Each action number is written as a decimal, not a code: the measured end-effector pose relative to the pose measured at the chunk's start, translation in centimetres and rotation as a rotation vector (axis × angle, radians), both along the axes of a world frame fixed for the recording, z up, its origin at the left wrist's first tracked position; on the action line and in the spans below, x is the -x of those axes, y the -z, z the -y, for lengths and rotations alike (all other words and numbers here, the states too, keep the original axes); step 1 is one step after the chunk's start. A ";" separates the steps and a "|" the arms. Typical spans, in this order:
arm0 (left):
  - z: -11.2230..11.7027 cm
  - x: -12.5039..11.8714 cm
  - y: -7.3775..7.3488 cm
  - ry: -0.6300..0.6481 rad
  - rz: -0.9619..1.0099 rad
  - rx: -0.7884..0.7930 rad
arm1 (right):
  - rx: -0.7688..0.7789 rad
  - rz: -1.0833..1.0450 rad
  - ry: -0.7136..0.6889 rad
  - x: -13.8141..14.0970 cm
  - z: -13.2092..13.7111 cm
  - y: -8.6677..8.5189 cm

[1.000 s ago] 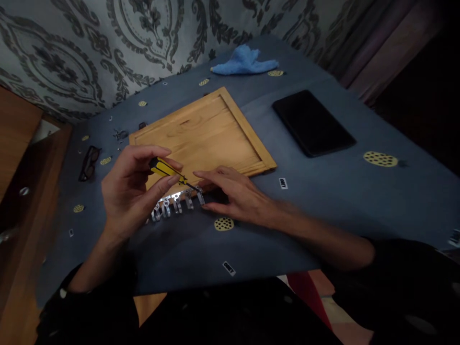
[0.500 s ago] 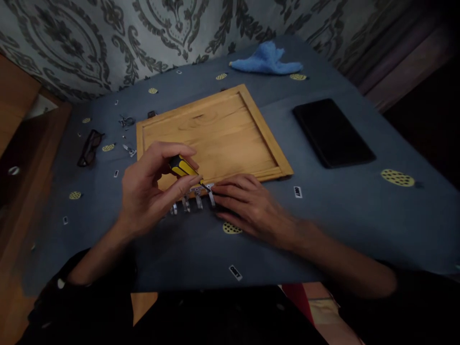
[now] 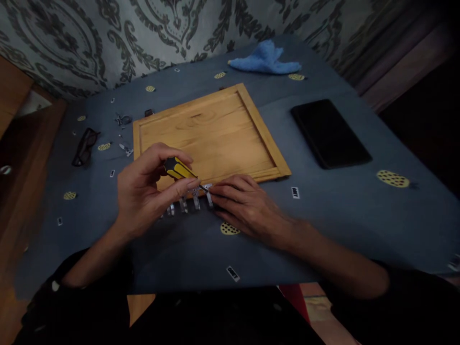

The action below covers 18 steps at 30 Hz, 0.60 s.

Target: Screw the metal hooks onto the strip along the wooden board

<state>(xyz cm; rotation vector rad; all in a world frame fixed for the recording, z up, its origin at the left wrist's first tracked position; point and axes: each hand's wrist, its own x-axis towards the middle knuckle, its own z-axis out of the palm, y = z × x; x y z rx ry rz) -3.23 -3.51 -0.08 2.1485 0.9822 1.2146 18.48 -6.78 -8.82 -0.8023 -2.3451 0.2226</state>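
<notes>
My left hand (image 3: 145,191) is closed on a small screwdriver with a yellow and black handle (image 3: 178,168); its tip points down at a metal hook rail (image 3: 190,201) lying along the near edge of a wooden board (image 3: 212,132). My right hand (image 3: 244,203) rests on the blue cloth beside the rail, its fingertips pressed together against the rail's right end. Several shiny hooks stick out from the rail toward me.
The table is covered by a blue cloth (image 3: 341,206). A black tablet (image 3: 328,132) lies at the right, a blue rag (image 3: 266,60) at the back, dark glasses (image 3: 83,146) and small metal parts (image 3: 122,122) at the left. A patterned curtain (image 3: 108,38) hangs behind.
The view has shifted, so everything sits further right and lower in the picture. Both hands stay at the rail, the screwdriver still in the left hand.
</notes>
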 end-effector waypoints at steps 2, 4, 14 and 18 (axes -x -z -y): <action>-0.1 0.0 -0.1 -0.006 0.009 0.017 | 0.006 0.004 0.001 0.0 0.0 0.0; -0.1 0.1 -0.3 0.022 0.039 0.045 | 0.028 0.013 0.007 0.0 0.1 0.0; -0.3 0.0 -0.2 0.048 -0.084 -0.069 | 0.027 0.008 -0.001 -0.1 0.0 -0.1; -0.2 -0.1 -0.2 0.005 -0.106 -0.114 | 0.030 0.002 0.002 -0.1 0.0 0.0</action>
